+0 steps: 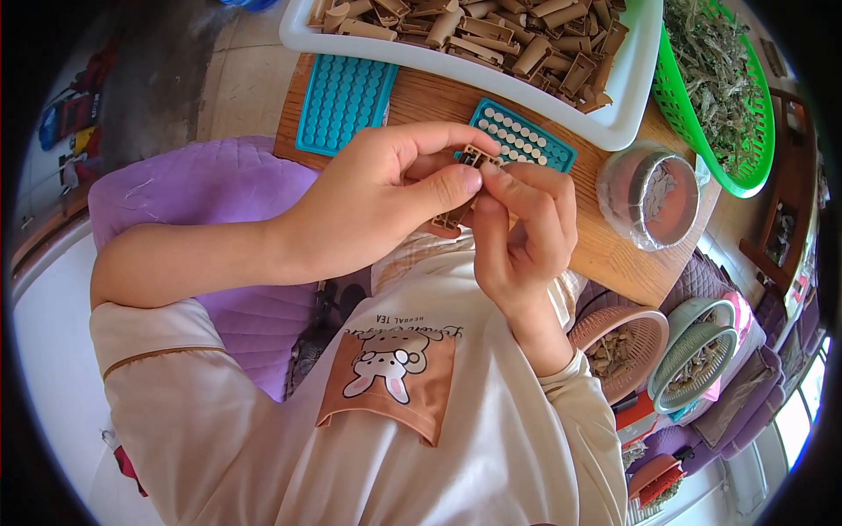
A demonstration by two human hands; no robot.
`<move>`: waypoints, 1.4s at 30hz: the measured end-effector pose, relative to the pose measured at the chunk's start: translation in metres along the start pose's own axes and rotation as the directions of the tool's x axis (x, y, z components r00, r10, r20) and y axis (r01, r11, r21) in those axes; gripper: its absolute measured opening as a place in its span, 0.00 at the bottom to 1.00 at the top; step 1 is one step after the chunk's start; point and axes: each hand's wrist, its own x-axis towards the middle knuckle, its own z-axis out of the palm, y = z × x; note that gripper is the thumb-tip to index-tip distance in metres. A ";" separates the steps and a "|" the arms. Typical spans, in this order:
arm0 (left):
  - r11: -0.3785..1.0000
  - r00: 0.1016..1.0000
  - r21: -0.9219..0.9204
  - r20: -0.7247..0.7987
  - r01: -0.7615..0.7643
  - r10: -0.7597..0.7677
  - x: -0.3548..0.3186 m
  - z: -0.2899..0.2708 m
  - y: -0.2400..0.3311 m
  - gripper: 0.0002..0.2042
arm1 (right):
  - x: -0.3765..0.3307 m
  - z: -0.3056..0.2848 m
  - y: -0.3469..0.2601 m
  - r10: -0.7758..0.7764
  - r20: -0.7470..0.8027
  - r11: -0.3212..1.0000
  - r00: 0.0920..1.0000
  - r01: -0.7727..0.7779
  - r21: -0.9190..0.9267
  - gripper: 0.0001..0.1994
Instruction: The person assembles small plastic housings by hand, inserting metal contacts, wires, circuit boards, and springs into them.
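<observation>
Nearside of the white tub (491, 85), a brown piece (454, 216) is held in the left hand (395, 180), touched by the right hand (531, 237) (its grip can't be told); seemingly unfinished, with loose pieces (526, 53) left inside the tub.

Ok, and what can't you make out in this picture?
Head view:
Brown piece: its middle, covered by the left grip.
Anything pinched in the right grip: hidden by its fingertips.
Teal tray with white discs: lower-left part, behind the left grip.
White bin: far side, cut off by the top edge.
Pale bits in the round tub: too small to identify.
</observation>
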 end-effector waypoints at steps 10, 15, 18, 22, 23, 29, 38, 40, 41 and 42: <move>1.000 1.000 0.022 0.009 0.015 -0.015 0.002 0.000 0.009 0.12 | -0.015 -0.047 0.069 0.394 -0.013 0.879 0.919 -0.381 -0.286 0.07; 0.999 0.995 0.008 0.085 0.053 -0.053 0.000 0.003 0.003 0.12 | -0.032 -0.055 0.099 0.402 0.091 0.806 0.911 -0.305 -0.507 0.06; 0.996 0.992 0.013 0.093 0.085 -0.086 0.000 0.004 0.000 0.12 | -0.032 -0.053 0.103 0.198 0.225 0.786 0.954 -0.018 -0.618 0.05; 0.995 0.990 0.011 0.102 0.097 -0.097 0.000 0.004 -0.001 0.12 | -0.030 -0.054 0.098 0.326 0.169 0.803 0.930 -0.178 -0.568 0.05; 0.996 0.991 0.010 0.103 0.089 -0.089 0.000 0.004 -0.001 0.12 | -0.029 -0.053 0.094 0.383 0.122 0.813 0.916 -0.271 -0.515 0.05; 0.994 0.990 0.053 0.100 0.093 -0.098 -0.001 0.006 -0.003 0.13 | -0.011 -0.038 0.008 0.117 -0.017 0.947 0.993 -0.117 -0.298 0.10; 0.992 0.985 0.032 0.117 0.121 -0.124 -0.001 0.007 -0.007 0.13 | -0.016 -0.023 -0.007 -0.049 0.045 0.955 0.998 0.060 -0.290 0.14; 0.991 0.984 0.022 0.117 0.133 -0.135 -0.001 0.007 -0.008 0.13 | -0.019 -0.023 -0.007 -0.074 0.029 0.949 0.997 0.080 -0.304 0.14; 0.991 0.984 0.028 0.119 0.134 -0.136 -0.001 0.008 -0.007 0.13 | -0.020 -0.023 -0.007 -0.100 0.011 0.943 0.995 0.098 -0.318 0.14; 0.990 0.983 0.033 0.121 0.135 -0.138 -0.001 0.008 -0.006 0.13 | -0.021 -0.023 -0.007 -0.099 0.011 0.943 0.995 0.097 -0.319 0.14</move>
